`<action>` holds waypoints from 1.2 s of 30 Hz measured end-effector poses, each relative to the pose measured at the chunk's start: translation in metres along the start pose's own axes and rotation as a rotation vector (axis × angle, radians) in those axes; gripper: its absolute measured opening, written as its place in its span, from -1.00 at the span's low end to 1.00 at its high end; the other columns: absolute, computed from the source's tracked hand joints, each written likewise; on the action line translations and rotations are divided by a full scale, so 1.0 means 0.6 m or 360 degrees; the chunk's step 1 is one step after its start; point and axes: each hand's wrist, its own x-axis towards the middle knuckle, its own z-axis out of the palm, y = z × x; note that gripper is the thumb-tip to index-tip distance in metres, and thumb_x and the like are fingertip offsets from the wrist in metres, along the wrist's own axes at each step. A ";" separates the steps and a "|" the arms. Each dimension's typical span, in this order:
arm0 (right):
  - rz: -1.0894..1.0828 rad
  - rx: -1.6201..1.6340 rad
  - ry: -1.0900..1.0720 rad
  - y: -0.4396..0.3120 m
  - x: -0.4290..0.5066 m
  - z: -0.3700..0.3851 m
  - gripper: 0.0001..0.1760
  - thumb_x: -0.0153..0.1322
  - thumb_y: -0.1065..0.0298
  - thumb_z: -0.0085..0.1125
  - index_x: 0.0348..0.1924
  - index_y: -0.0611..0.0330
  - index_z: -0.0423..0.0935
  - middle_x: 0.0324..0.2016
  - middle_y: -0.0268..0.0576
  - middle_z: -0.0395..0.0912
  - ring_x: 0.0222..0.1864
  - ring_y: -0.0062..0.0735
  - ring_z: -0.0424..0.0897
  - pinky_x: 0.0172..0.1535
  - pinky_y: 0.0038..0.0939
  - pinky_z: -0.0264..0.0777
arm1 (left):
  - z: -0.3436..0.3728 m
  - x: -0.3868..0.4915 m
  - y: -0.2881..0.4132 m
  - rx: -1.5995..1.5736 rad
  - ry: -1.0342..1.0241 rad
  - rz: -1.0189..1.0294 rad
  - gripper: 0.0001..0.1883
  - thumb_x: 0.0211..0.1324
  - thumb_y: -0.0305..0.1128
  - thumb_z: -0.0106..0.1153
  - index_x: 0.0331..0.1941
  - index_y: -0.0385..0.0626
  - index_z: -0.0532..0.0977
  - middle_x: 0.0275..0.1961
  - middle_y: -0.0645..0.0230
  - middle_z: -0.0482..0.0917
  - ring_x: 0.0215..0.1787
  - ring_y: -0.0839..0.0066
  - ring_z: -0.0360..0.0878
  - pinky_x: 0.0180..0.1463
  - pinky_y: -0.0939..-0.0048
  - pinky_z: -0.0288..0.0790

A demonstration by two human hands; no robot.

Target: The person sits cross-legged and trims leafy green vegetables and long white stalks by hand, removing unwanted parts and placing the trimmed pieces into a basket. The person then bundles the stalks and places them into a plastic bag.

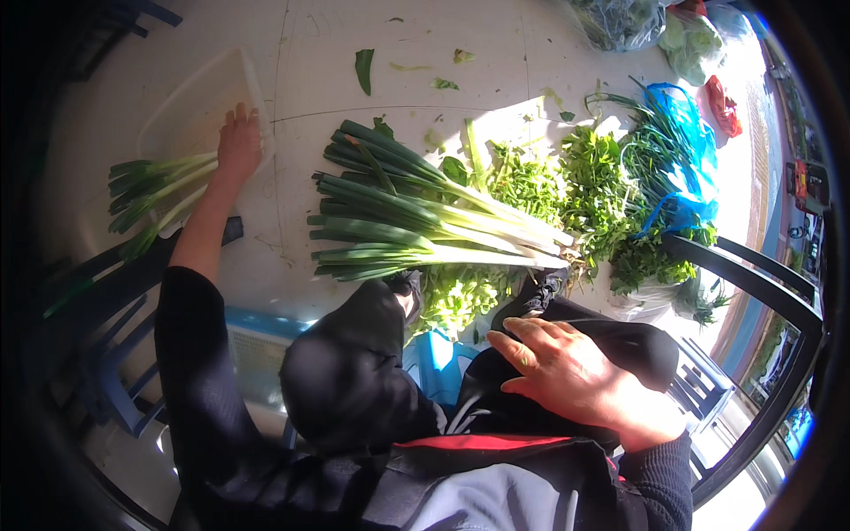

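Observation:
On the left, my left hand is over the near right side of a white plastic basket. The pale ends of several trimmed leeks pass under that hand and wrist, and their green tops stick out to the left. The palm is hidden, so whether the fingers grip the leeks is unclear. My right hand is above my right thigh, palm down, empty, with its fingers spread loosely. On the floor before my feet lies a pile of long leeks, green leaves to the left and roots to the right.
Leafy trimmings and herbs lie right of the leeks. Thin greens stick out of a blue plastic bag. Bagged vegetables stand at the back right. A blue stool shows between my legs; dark chair frames flank me.

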 end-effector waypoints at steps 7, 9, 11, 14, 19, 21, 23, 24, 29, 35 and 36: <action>-0.0054 -0.0092 0.0005 -0.007 -0.079 0.045 -0.26 0.26 0.10 0.35 0.24 0.20 0.37 0.02 0.01 0.45 0.02 -0.15 0.52 0.01 -0.24 0.42 | -0.155 0.018 0.512 -0.0952 -0.1004 0.1103 -0.59 0.16 -0.32 0.16 0.10 -0.19 0.49 0.17 0.03 0.53 0.23 0.12 0.47 0.28 0.20 0.37; -0.0023 -0.0161 0.0070 0.003 -0.096 0.044 -0.28 0.27 0.12 0.34 0.23 0.21 0.37 0.01 0.00 0.44 0.00 -0.16 0.51 -0.01 -0.27 0.40 | -0.128 -0.023 0.607 -0.0637 -0.1092 0.1261 -0.07 -0.03 -0.27 0.42 0.39 -0.18 0.10 0.48 0.07 0.11 0.52 0.12 0.05 0.53 0.13 0.01; 0.0005 -0.0125 0.0020 0.001 -0.113 0.038 -0.33 0.32 0.13 0.27 0.23 0.24 0.37 -0.05 -0.01 0.45 -0.07 -0.17 0.50 -0.04 -0.26 0.39 | -0.103 -0.055 0.668 -0.0379 -0.1124 0.1197 0.24 -0.24 -0.30 0.53 0.48 -0.21 -0.13 0.55 -0.01 -0.11 0.59 0.06 -0.19 0.58 -0.09 -0.20; -0.0026 -0.0255 0.0107 0.013 -0.140 0.049 -0.44 0.41 0.14 0.08 0.21 0.26 0.38 -0.10 -0.01 0.46 -0.11 -0.19 0.49 -0.09 -0.25 0.39 | -0.058 -0.087 0.704 -0.0264 -0.0797 0.0967 0.04 -0.22 -0.39 0.45 0.39 -0.19 0.04 0.33 0.03 0.26 0.42 0.13 0.17 0.44 -0.18 0.06; -0.0048 -0.0296 0.0319 0.025 -0.183 0.054 -0.47 0.41 0.20 0.02 0.20 0.28 0.40 -0.12 0.05 0.49 -0.19 -0.18 0.51 -0.15 -0.26 0.39 | -0.045 -0.108 0.690 -0.0264 -0.0465 0.1001 -0.40 -0.24 -0.39 0.36 -0.01 -0.08 0.36 -0.07 0.19 0.47 0.06 0.18 0.43 0.14 0.12 0.27; -0.0087 -0.0295 0.0446 0.030 -0.197 0.063 -0.54 0.40 0.22 0.02 0.10 0.29 0.44 -0.22 0.04 0.51 -0.26 -0.19 0.53 -0.24 -0.26 0.38 | -0.038 -0.117 0.677 -0.0498 -0.0445 0.0929 -0.51 -0.25 -0.43 0.34 -0.12 -0.09 0.40 -0.10 0.15 0.47 0.04 0.15 0.43 0.13 0.09 0.28; -0.0140 -0.0333 0.0625 0.026 -0.205 0.068 -0.65 0.39 0.24 0.01 -0.09 0.32 0.50 -0.39 0.00 0.53 -0.37 -0.21 0.56 -0.37 -0.25 0.37 | -0.010 -0.128 0.668 -0.0556 -0.0299 0.0912 -0.54 -0.24 -0.45 0.33 -0.14 -0.10 0.42 -0.11 0.15 0.49 0.03 0.13 0.44 0.13 0.08 0.29; -0.0167 -0.0379 0.0721 0.026 -0.206 0.071 -0.70 0.38 0.23 0.03 -0.19 0.29 0.50 -0.48 -0.06 0.51 -0.43 -0.24 0.55 -0.41 -0.26 0.37 | -0.021 -0.126 0.669 -0.0587 -0.0225 0.0907 -0.56 -0.24 -0.45 0.32 -0.16 -0.10 0.42 -0.12 0.15 0.50 0.02 0.12 0.45 0.13 0.08 0.30; -0.0086 -0.0279 0.0433 0.029 -0.213 0.083 -0.53 0.36 0.24 0.05 0.10 0.25 0.46 -0.38 -0.08 0.54 -0.34 -0.19 0.62 -0.32 -0.28 0.44 | -0.075 -0.098 0.670 -0.0521 -0.0416 0.0939 -0.67 -0.16 -0.48 0.28 -0.22 -0.09 0.45 -0.19 0.09 0.60 -0.05 0.05 0.56 0.05 0.08 0.35; -0.0097 -0.0167 0.0393 0.044 -0.186 0.088 -0.65 0.35 0.20 0.10 -0.09 0.23 0.52 -0.49 -0.01 0.60 -0.45 -0.06 0.68 -0.43 -0.14 0.54 | -0.262 -0.035 0.571 -0.0507 -0.0467 0.0912 -0.67 -0.24 -0.39 0.29 -0.25 0.00 0.52 -0.27 0.19 0.66 -0.09 0.09 0.60 0.05 0.07 0.33; -0.0166 -0.0128 0.0393 0.050 -0.181 0.088 -0.65 0.34 0.19 0.13 -0.11 0.22 0.52 -0.52 0.02 0.60 -0.45 0.00 0.68 -0.45 -0.10 0.55 | -0.305 -0.025 0.553 -0.0645 -0.0562 0.0934 -0.59 -0.35 -0.44 0.31 -0.23 -0.02 0.52 -0.29 0.18 0.64 -0.11 0.06 0.59 0.00 0.10 0.37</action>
